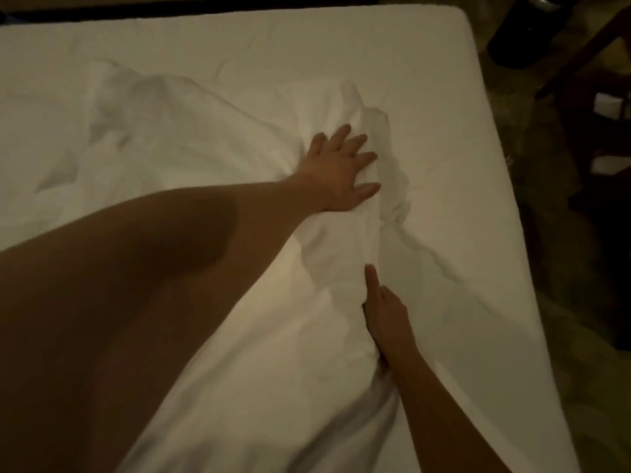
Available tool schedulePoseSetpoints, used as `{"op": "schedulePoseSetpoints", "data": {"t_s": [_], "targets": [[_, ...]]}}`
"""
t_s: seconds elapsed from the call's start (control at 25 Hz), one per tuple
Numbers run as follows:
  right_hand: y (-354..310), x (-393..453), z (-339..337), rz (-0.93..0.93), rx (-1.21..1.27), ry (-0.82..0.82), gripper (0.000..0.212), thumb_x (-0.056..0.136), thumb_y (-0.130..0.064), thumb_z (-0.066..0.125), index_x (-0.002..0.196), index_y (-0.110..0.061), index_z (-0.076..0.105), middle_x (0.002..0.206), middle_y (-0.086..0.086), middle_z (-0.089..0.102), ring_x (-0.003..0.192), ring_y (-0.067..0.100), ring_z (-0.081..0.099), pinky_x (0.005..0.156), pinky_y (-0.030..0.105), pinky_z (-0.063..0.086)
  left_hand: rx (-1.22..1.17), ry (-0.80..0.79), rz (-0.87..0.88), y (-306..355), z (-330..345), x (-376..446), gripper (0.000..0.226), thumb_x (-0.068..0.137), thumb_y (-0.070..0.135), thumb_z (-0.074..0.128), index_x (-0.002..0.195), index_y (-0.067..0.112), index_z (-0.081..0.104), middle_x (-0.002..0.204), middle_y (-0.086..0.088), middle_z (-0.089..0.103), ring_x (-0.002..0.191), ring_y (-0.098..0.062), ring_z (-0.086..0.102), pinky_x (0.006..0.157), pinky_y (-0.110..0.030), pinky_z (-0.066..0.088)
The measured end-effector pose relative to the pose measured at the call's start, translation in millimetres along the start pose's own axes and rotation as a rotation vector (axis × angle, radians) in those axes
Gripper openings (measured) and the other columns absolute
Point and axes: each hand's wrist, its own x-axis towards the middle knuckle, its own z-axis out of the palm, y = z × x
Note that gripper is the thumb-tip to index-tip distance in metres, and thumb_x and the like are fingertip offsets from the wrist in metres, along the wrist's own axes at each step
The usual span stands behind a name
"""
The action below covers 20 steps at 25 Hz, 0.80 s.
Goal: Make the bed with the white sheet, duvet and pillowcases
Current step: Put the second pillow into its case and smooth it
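So the left hand (341,169) is spread flat, fingers straight and fanned out, pressing down on a bunched ridge of the white duvet (191,138), not gripping anything, just pinning the cloth. The right hand (386,319) sits closer to the body along the same ridge, index finger pointing straight up the fold and the rest of the fingers tucked down into the fabric. It looks like it's pinching the edge, but honestly I can't tell for sure because the cloth hides those fingers. The duvet itself is a crumpled heap lying diagonally across the middle of the bed, running from near the bottom of the view up toward the far left, with its rumpled edge just right of the hands. Under it the white sheet (461,131) already looks laid over the mattress, fairly flat with a few creases trailing off to the right. Going by that, the job now is probably finding the duvet's edge and spreading it out. My tip: keep the flat hand as an anchor, work the other hand along the seam until a corner turns up, then pull out toward the bed's corner rather than upward so the sheet underneath doesn't drag. Off the right side there's a dark wooden chair (594,97) and something black on the floor (522,39). No pillowcases in view.
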Motion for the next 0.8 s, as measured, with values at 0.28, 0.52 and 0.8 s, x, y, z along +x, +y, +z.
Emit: {"op": "schedulePoseSetpoints", "data": {"t_s": [0.28, 0.52, 0.8], "targets": [[46, -68, 10, 0.009, -0.160, 0.078, 0.070, 0.099, -0.067, 0.013, 0.132, -0.017, 0.050, 0.119, 0.012, 0.058, 0.107, 0.032, 0.056, 0.091, 0.043, 0.041, 0.103, -0.166, 0.130, 50, 14, -100, 0.063, 0.098, 0.068, 0.021, 0.156, 0.041, 0.024, 0.168, 0.009, 0.006, 0.154, -0.023, -0.008, 0.117, -0.065, -0.003], [65, -98, 18, 0.097, -0.054, 0.210, 0.084, 0.098, -0.068, 0.006, 0.126, -0.009, 0.058, 0.125, 0.014, 0.063, 0.114, 0.032, 0.060, 0.102, 0.043, 0.041, 0.265, -0.279, 0.334, 91, 18, -100, 0.055, 0.102, 0.061, 0.020, 0.142, 0.036, 0.048, 0.149, 0.011, 0.046, 0.147, -0.018, 0.025, 0.118, -0.057, 0.005], [120, -103, 7, 0.053, 0.052, 0.263, 0.096, 0.090, -0.078, 0.003, 0.103, -0.011, 0.070, 0.106, 0.012, 0.069, 0.098, 0.029, 0.065, 0.098, 0.045, 0.048, 0.640, 0.032, 0.537, 93, 24, -74, 0.064, 0.107, 0.050, 0.017, 0.094, 0.016, 0.070, 0.098, -0.007, 0.070, 0.095, -0.028, 0.060, 0.095, -0.039, 0.036]]}}
